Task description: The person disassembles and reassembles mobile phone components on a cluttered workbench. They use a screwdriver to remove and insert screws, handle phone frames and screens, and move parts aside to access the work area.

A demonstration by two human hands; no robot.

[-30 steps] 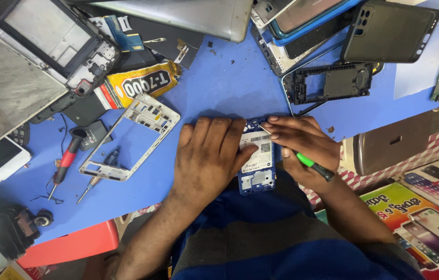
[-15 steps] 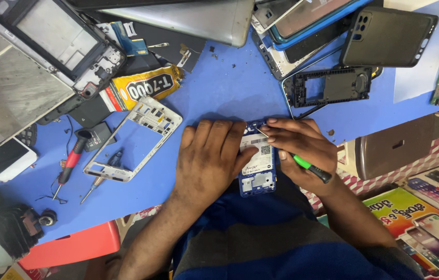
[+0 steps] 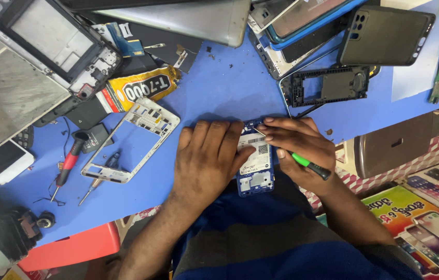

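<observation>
From my feed, the opened blue phone body with its white-labelled battery [image 3: 255,165] sits at the near edge of the blue surface [image 3: 219,88], right in front of the person. My left hand [image 3: 206,158] lies flat, fingers spread, pressing down on the phone's left side, not gripping anything. My right hand [image 3: 297,148] is curled around a slim green-handled screwdriver with a black end [image 3: 307,166], tip lost under the fingers at the phone's top edge. To the left there's a white plastic phone mid-frame [image 3: 131,140] and a red-handled screwdriver [image 3: 66,166]. Further back, a black inner phone frame [image 3: 328,85] and a dark grey phone back cover [image 3: 385,35].
</observation>
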